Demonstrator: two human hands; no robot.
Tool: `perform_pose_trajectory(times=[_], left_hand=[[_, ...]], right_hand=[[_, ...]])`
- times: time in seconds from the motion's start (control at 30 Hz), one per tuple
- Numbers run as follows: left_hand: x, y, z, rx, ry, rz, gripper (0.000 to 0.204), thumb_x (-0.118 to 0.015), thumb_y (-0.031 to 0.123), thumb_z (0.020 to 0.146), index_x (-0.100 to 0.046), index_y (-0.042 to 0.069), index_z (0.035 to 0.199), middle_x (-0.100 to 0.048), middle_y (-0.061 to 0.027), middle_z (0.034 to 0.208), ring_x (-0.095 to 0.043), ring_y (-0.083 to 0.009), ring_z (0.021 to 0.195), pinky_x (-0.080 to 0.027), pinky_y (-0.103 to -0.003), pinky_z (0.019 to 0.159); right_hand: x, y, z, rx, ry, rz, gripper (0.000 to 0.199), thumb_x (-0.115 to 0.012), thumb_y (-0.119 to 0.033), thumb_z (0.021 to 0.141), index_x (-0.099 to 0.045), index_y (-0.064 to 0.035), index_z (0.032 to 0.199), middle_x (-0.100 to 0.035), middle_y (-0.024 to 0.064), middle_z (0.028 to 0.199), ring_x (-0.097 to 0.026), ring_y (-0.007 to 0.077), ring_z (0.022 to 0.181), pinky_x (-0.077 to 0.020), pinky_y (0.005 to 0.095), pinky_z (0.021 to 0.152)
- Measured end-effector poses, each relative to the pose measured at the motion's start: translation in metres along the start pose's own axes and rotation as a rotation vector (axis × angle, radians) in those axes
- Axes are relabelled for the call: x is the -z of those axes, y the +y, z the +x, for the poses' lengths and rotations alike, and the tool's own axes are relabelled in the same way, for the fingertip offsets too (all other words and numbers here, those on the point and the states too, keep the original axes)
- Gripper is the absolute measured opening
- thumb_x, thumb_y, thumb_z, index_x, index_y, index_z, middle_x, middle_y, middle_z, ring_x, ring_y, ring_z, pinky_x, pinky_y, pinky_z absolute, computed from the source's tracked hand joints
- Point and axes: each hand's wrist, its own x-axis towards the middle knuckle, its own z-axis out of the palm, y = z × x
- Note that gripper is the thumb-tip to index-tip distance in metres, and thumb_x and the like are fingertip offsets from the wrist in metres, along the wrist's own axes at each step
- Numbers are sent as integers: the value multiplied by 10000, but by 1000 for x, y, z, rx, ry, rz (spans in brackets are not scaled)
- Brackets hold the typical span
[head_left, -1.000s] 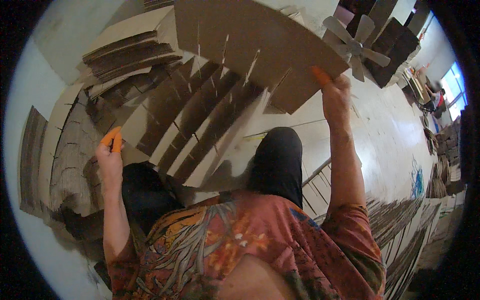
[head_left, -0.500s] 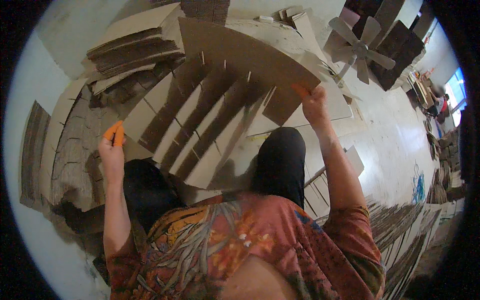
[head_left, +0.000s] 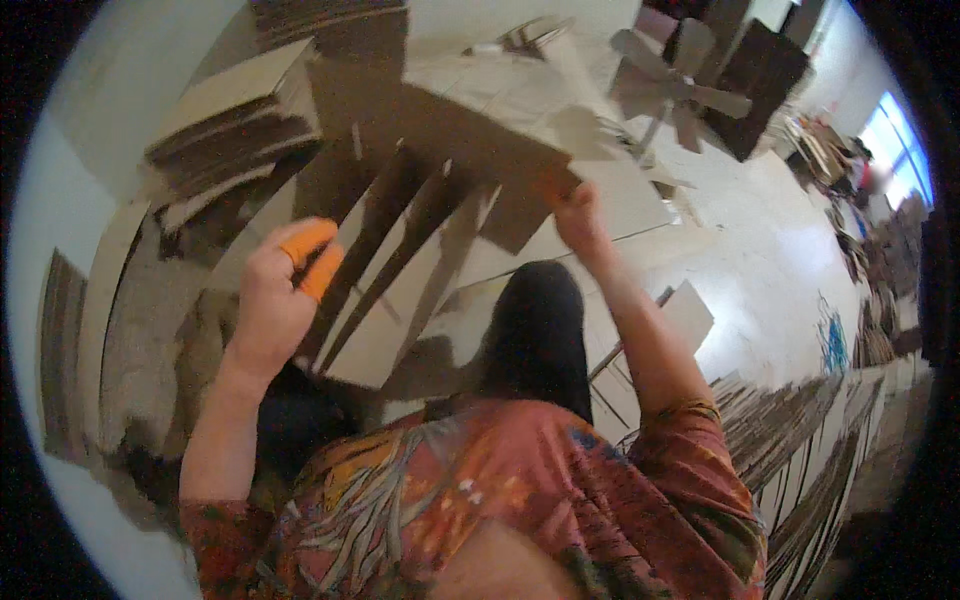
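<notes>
Cardboard sheet, its right corner pinched by the right hand, crosses the far ends of strips, presumably keeping it aligned, while the left hand, grip unclear, hovers nearby.

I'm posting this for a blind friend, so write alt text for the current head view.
A person's right hand grips one end of a slotted cardboard sheet that crosses several cardboard strips. The left hand, orange covers on two fingers, is by the strips, contact unclear. A cardboard stack is at upper left, a fan at upper right.
</notes>
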Motion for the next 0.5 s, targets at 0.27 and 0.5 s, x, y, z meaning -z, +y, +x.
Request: perform_pose_trajectory(times=[0.27, 0.5], left_hand=[[-56, 3, 43, 27, -388, 285, 234, -622, 201, 793, -623, -9, 897, -619, -204, 793, -592, -349, 692, -465, -397, 630], [-61, -15, 47, 86, -315, 331, 195, -569, 178, 808, -598, -13, 786, -602, -224, 736, -585, -399, 713, -461, -467, 646]], right_hand=[[9, 3, -3, 50, 34, -29, 152, -597, -69, 830, -620, 11, 958, -629, 78, 790, -503, 120, 696, -456, 319, 635], [14, 13, 4, 82, 22, 146, 158, -609, -62, 818, -626, -29, 972, -633, 70, 805, -518, 118, 747, -461, 325, 660]])
